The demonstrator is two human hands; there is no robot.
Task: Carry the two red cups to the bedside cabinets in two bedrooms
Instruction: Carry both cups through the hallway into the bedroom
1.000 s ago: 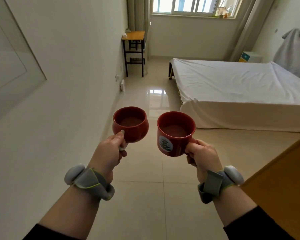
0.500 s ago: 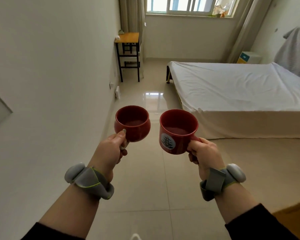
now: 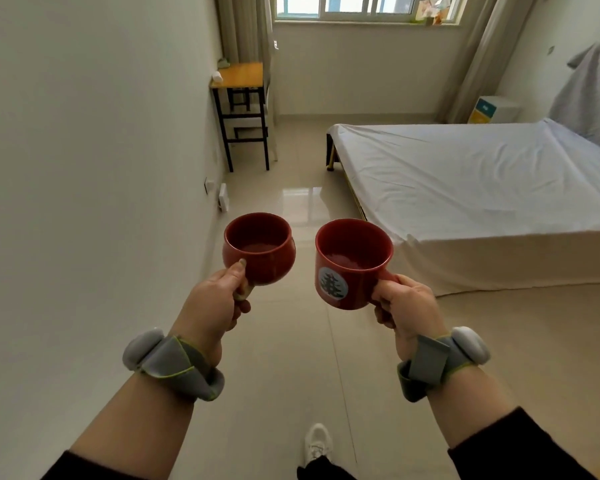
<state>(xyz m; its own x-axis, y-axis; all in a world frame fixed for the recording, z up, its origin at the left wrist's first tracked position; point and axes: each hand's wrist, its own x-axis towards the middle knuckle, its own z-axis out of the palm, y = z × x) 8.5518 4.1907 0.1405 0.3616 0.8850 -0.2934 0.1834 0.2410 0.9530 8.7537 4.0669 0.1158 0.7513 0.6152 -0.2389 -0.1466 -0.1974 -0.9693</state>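
- Two red cups are held upright in mid-air above the tiled floor (image 3: 291, 358), mouths facing up.
- Left hand (image 3: 210, 303) grips the handle of the round-bellied cup (image 3: 258, 247); handle points toward the person.
- Right hand (image 3: 407, 306) grips the handle of the straight-sided cup (image 3: 352, 263); handle points right, tree emblem faces the person.
- Bedside cabinet (image 3: 492, 110) stands beyond the bed (image 3: 482, 181), well apart from both cups.

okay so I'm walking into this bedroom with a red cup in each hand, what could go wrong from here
Both cups seem to hold liquid, so a jolt mid-stride could slosh it onto the glossy tile floor. The left hand pinches the round cup by a small handle; it might tip. The cabinet sits beyond the bed, a tight corner.
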